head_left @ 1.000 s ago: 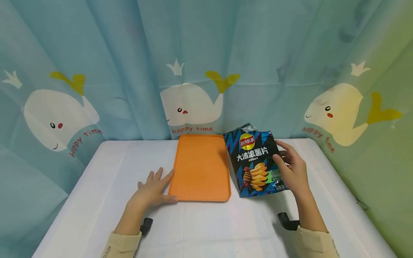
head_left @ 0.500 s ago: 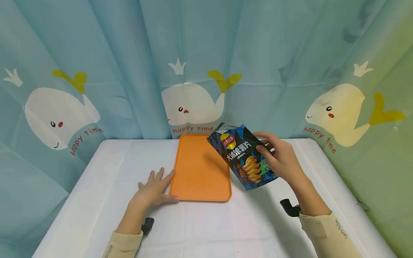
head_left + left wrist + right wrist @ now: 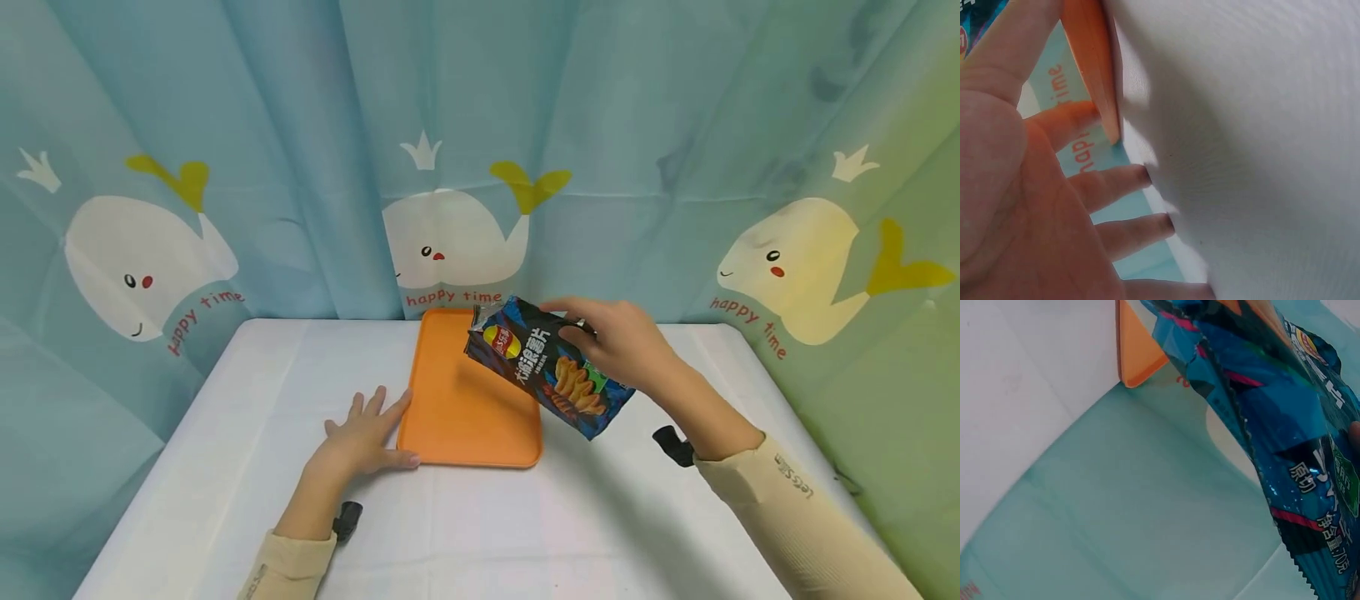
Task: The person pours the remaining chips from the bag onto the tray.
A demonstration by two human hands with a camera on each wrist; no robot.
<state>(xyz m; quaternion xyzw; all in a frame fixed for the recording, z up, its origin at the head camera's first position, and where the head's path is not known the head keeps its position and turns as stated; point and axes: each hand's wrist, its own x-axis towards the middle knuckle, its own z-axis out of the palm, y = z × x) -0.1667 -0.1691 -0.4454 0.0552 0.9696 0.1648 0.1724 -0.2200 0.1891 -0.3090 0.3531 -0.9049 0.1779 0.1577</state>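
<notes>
Bag (image 3: pixel 551 371) of chips is up off the table (image 3: pixel 225 433), tilted, open top end over the right edge of the orange tray (image 3: pixel 457 392). Right hand (image 3: pixel 618 343) grips it from above, fingers curled round its upper side. Left hand (image 3: pixel 363 433) lies flat on the table, fingers straight, index and thumb touching the tray's near-left corner, holding nothing. Whale curtain (image 3: pixel 450 167) behind.

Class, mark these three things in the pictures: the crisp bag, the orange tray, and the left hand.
crisp bag (image 3: pixel 551 377), head view, on the printed front of the bag.
orange tray (image 3: pixel 457 417), head view, on its bare floor.
left hand (image 3: pixel 360 442), head view, on the back of the hand.
</notes>
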